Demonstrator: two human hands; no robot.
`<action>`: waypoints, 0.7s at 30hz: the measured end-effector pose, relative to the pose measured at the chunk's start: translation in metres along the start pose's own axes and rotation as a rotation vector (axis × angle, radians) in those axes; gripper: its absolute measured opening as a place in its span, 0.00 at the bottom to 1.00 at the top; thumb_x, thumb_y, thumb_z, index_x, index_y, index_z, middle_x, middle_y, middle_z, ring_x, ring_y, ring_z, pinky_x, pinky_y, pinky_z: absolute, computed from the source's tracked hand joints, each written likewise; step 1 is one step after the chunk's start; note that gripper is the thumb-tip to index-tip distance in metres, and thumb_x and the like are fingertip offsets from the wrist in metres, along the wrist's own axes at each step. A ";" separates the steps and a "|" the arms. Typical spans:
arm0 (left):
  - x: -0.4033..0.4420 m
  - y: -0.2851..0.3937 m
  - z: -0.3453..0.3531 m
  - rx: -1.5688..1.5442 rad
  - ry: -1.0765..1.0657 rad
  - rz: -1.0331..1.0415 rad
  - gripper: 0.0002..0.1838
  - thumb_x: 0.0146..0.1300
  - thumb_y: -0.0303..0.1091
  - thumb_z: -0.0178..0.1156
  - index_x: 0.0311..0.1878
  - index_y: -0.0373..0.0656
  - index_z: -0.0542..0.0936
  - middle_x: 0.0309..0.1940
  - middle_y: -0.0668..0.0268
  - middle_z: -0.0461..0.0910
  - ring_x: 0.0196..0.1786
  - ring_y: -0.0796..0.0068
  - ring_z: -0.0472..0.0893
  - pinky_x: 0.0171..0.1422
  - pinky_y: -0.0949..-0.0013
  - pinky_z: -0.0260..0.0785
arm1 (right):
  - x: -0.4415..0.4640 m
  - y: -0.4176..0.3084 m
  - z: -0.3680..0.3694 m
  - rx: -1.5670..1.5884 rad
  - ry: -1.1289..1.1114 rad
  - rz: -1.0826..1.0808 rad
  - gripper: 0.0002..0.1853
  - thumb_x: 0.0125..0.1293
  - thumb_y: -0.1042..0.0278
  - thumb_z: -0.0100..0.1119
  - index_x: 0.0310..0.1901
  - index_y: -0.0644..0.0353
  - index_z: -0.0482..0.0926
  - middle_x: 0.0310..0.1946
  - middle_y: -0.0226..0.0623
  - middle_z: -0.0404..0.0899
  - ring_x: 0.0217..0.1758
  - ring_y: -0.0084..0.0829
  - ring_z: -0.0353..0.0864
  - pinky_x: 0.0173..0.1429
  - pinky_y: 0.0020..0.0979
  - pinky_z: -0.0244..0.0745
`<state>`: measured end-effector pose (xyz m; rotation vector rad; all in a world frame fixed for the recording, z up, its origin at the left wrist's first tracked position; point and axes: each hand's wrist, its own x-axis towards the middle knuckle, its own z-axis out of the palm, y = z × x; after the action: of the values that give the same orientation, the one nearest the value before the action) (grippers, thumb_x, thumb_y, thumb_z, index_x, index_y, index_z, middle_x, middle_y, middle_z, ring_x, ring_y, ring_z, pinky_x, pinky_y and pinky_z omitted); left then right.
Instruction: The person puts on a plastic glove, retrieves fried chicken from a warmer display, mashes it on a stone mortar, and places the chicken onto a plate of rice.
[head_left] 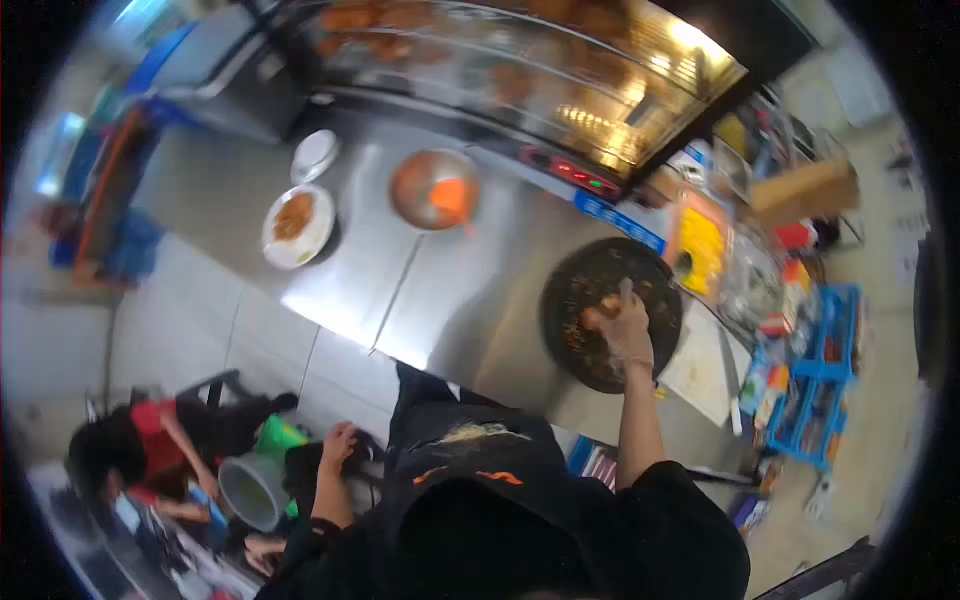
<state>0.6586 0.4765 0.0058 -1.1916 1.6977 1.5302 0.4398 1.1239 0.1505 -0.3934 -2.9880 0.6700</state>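
My right hand [626,332], in what looks like a clear glove, reaches into a large black pan [657,290] on the steel counter. Its fingers are bent around something in the pan that is too blurred to name. Dark bits of food lie about the pan. My left hand [341,443] hangs below the counter at the lower left, away from everything on it; its fingers look curled, but blur hides whether they hold anything.
A steel bowl [408,190] with an orange tool and a white plate [312,238] of food stand on the counter. Right of the pan lie a white board [700,372] and a knife [729,362]. A heated display case [600,125] stands behind. Another person bends by a grey bucket [253,493].
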 end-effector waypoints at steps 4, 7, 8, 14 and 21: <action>-0.020 -0.011 -0.001 -0.103 0.093 0.051 0.16 0.71 0.38 0.64 0.58 0.42 0.80 0.34 0.72 0.80 0.30 0.82 0.77 0.27 0.76 0.66 | -0.005 0.036 0.076 -0.587 -0.195 -0.426 0.28 0.64 0.67 0.67 0.65 0.67 0.75 0.57 0.57 0.80 0.63 0.55 0.78 0.68 0.49 0.73; -0.013 -0.057 -0.020 -0.156 0.146 0.095 0.16 0.71 0.39 0.64 0.57 0.42 0.80 0.35 0.72 0.80 0.30 0.82 0.77 0.28 0.75 0.67 | -0.005 0.019 0.085 -0.053 -0.213 0.005 0.22 0.65 0.72 0.63 0.61 0.65 0.78 0.55 0.53 0.82 0.60 0.54 0.79 0.65 0.48 0.75; -0.009 -0.070 -0.025 -0.168 0.140 0.107 0.17 0.71 0.40 0.64 0.57 0.42 0.80 0.35 0.72 0.80 0.31 0.81 0.78 0.28 0.75 0.68 | -0.008 0.009 0.082 -0.058 -0.210 -0.018 0.22 0.65 0.72 0.63 0.61 0.65 0.78 0.55 0.53 0.82 0.60 0.54 0.79 0.65 0.48 0.75; -0.013 -0.125 -0.055 -0.244 0.180 -0.091 0.15 0.72 0.40 0.63 0.57 0.47 0.79 0.40 0.69 0.82 0.34 0.75 0.80 0.34 0.70 0.71 | 0.004 -0.131 0.086 0.473 -0.525 -0.077 0.21 0.66 0.69 0.68 0.61 0.54 0.80 0.50 0.34 0.84 0.49 0.30 0.84 0.55 0.34 0.79; 0.017 -0.121 -0.121 -0.437 0.166 -0.157 0.16 0.70 0.43 0.64 0.58 0.51 0.80 0.42 0.71 0.82 0.35 0.72 0.80 0.36 0.65 0.73 | 0.053 -0.423 0.210 0.483 -0.653 -0.492 0.21 0.70 0.61 0.63 0.63 0.56 0.78 0.53 0.49 0.84 0.55 0.45 0.84 0.59 0.39 0.77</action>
<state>0.7757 0.3606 -0.0430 -1.6703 1.3626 1.7990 0.2670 0.6816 0.1409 0.6877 -3.0678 1.6325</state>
